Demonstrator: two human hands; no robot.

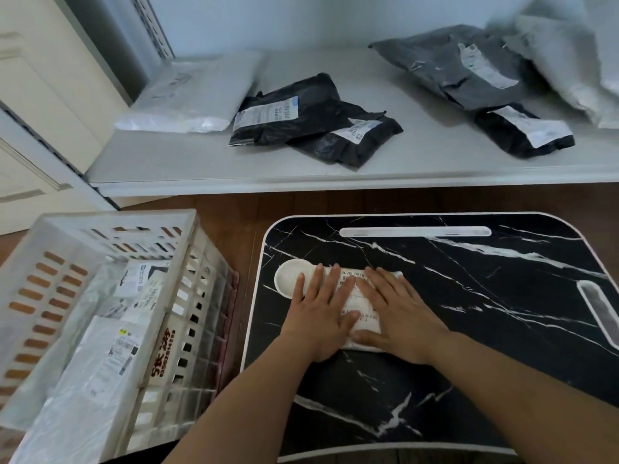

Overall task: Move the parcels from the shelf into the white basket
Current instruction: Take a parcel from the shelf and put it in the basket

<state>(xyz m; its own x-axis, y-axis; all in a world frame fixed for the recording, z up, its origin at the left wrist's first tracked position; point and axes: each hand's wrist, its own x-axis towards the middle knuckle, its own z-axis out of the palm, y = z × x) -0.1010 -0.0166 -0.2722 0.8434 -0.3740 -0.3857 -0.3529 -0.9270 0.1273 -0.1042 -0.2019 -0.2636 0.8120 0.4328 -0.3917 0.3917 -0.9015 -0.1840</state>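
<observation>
A: What are the hands doing, low in the centre of the frame?

B: The left hand (pixel 320 316) and the right hand (pixel 397 314) are both lying flat, fingers straight and spread, pressing on a small white parcel (pixel 356 304). It is lying on the black marble-patterned tray table (pixel 469 329), soft and pillow-like, with a printed label showing between the hands. Neither hand is curling round it.

A: And at the lower left?

B: The white basket (pixel 174 296), slotted along its walls, is sitting on the wooden floor just beside the table. White parcels with labels (pixel 110 360) are lying inside it.

A: What is waiting further up?

B: The pale shelf (pixel 201 162) is running across the upper half. At its upper left a white padded mailer (pixel 197 92) is lying flat. In the middle two black parcels (pixel 311 118) are overlapping, each bearing a white label. At the upper right a grey parcel (pixel 459 65) is resting partly on another black parcel (pixel 526 130), with blurred white bags (pixel 569 61) at the edge.
</observation>
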